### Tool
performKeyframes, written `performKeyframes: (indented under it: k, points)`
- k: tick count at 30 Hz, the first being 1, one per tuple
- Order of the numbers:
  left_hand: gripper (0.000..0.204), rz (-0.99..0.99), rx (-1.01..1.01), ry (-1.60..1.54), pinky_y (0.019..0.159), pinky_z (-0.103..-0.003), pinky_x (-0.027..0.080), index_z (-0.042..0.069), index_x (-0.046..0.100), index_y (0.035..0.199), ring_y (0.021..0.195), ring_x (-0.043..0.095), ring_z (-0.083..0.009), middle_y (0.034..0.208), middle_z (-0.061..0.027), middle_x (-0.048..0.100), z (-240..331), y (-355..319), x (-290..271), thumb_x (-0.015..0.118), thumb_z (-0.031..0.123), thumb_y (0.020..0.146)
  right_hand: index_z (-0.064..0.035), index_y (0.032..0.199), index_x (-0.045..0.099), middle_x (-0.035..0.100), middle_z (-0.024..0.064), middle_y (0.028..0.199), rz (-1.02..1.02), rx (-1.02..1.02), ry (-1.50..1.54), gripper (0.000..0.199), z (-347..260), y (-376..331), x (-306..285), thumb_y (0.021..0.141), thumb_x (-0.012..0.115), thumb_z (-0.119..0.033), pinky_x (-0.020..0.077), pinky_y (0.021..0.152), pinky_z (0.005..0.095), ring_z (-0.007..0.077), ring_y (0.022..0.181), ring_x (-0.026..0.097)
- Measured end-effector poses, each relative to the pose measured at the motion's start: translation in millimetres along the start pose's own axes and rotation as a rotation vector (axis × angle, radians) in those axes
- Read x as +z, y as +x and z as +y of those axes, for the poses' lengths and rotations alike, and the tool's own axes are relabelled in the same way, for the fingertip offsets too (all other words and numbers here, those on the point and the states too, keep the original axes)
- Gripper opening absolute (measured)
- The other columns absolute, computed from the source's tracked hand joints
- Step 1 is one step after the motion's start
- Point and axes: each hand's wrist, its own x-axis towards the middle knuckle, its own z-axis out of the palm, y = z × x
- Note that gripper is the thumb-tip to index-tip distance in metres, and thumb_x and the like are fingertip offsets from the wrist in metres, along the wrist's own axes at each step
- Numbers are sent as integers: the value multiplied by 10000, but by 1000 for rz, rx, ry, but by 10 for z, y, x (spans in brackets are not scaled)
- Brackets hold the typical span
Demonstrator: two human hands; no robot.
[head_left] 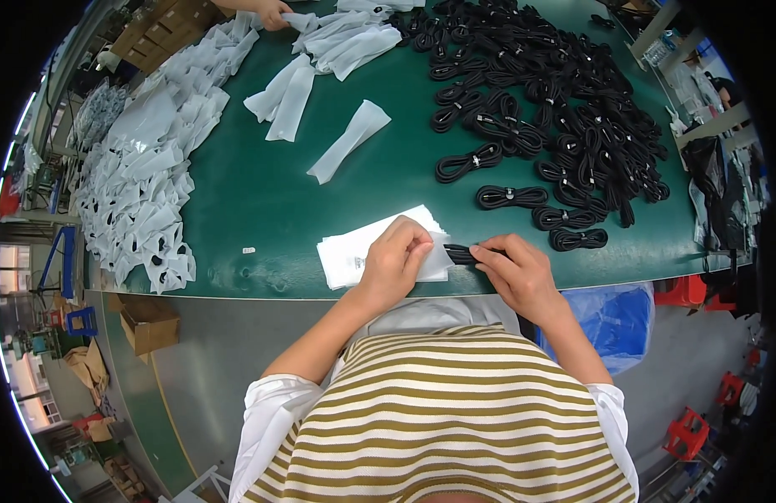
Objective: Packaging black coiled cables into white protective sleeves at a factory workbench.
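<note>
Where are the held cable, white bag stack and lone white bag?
Held cable [461, 254], head view: exposed strands.
White bag stack [341, 253], head view: left part.
Lone white bag [350, 142], head view: middle.

The left of two head-worn fisheye cameras looks steeply down over the striped top [442, 402] and forward across the green table [262, 184]. The left hand [394, 258] and right hand [518, 272] lie near the lens, mid-view; straight edges bend toward the rim.

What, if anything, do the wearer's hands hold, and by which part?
The right hand pinches a black cable bundle by its right portion. The left hand pinches a pale bag near its right end; the exact fingertip contact is partly hidden.
</note>
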Motion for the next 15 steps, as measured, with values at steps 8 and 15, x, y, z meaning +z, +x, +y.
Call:
performKeyframes:
  k: [8, 15]
  points:
    - [120, -64, 353, 222, 811, -348, 481, 16, 582, 884, 905, 578, -266, 960, -111, 602, 209, 125, -74, 680, -28, 832, -28, 1123, 651, 580, 53, 893, -125, 875, 979, 250, -24, 15, 246, 875, 690, -31, 467, 668, 262, 167, 720, 549]
    - [77, 72, 183, 17, 891, -383, 455, 34, 573, 895, 1043, 553, -289, 1081, -121, 621, 213, 301, -276, 649, 27, 882, 2, 1195, 595, 538, 103, 1116, 300, 370, 971, 304, -244, 334, 353, 895, 638, 14, 455, 819, 255, 134, 897, 552]
